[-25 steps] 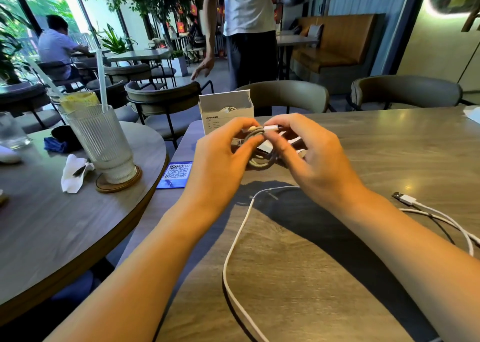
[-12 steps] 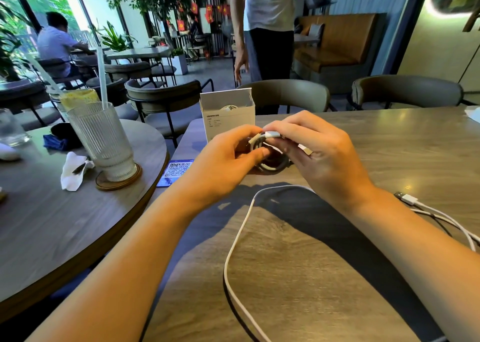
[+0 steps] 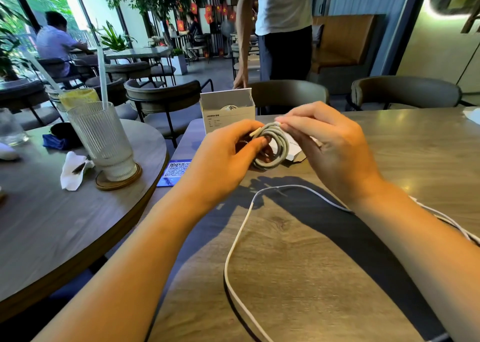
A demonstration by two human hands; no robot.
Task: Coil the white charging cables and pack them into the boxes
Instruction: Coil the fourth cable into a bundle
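Observation:
A white cable wound into a small coil [image 3: 279, 149] hangs above the wooden table [image 3: 324, 263]. My left hand [image 3: 226, 157] grips the coil's left side with thumb and fingers. My right hand [image 3: 330, 147] pinches the cable's end at the top of the coil. Behind the hands an open white box [image 3: 227, 113] stands upright with a coiled cable inside. A second white box [image 3: 293, 153] lies flat under the coil, mostly hidden. Another loose white cable [image 3: 233, 251] runs across the table near me, passing under my right forearm.
A round table [image 3: 52, 225] at the left carries a ribbed glass with a straw [image 3: 104, 139] on a coaster and a crumpled napkin [image 3: 72, 170]. A blue QR card [image 3: 175, 171] lies at my table's left edge. Chairs stand behind; a person stands beyond them.
The coil has turned to face me more, and my right hand has shifted to pinch the cable end at its top. The standing person has stepped right.

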